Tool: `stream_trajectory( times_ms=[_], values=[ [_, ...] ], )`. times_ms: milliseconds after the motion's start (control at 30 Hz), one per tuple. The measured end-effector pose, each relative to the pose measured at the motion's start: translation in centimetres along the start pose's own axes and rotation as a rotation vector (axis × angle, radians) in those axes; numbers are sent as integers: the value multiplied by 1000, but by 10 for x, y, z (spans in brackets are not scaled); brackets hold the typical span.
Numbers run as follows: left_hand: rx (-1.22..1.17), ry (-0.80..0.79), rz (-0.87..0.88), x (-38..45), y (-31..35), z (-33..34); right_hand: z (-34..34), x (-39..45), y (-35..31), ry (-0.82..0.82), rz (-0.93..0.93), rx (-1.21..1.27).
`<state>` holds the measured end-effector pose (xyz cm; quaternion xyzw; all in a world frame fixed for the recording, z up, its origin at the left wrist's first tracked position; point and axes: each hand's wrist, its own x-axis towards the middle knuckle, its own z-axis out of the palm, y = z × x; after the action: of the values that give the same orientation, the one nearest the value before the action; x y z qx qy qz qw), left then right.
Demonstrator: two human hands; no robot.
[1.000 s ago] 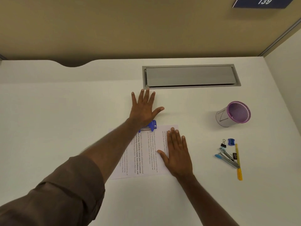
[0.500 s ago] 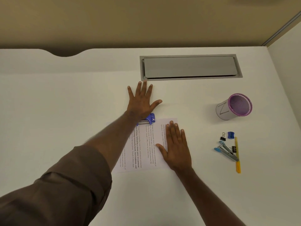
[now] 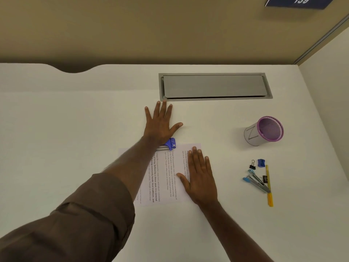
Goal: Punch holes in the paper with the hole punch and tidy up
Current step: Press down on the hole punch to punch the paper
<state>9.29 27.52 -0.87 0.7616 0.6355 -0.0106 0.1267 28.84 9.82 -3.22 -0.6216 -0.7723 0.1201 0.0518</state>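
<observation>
A printed sheet of paper [image 3: 166, 176] lies on the white desk [image 3: 75, 140] in front of me. At its far edge sits a blue hole punch [image 3: 170, 144], mostly hidden beneath the heel of my left hand [image 3: 160, 125]. That hand is flat with fingers spread, palm and wrist resting over the punch, fingertips reaching past it toward the back. My right hand [image 3: 200, 176] lies flat and open on the right part of the paper, pinning it down.
A grey cable hatch [image 3: 215, 86] is set in the desk behind my left hand. To the right stand a purple-rimmed mesh cup [image 3: 264, 131], binder clips [image 3: 252, 164], a blue sharpener [image 3: 261, 163], a stapler [image 3: 256, 183] and a yellow pen [image 3: 269, 186].
Both hands stay flat in place on the punch and paper. Only the head camera tilts, shifting the scene slightly down then up in view.
</observation>
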Motion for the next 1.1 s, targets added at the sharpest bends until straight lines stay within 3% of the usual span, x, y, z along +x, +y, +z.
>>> stream_trajectory(
  times_ms=[567,1100],
  values=[
    [37,184,45,-5,2,-5,4,1,1,-5,0,-21],
    [58,71,51,-17,10,-33,5,2,2,0,-5,4]
  ],
)
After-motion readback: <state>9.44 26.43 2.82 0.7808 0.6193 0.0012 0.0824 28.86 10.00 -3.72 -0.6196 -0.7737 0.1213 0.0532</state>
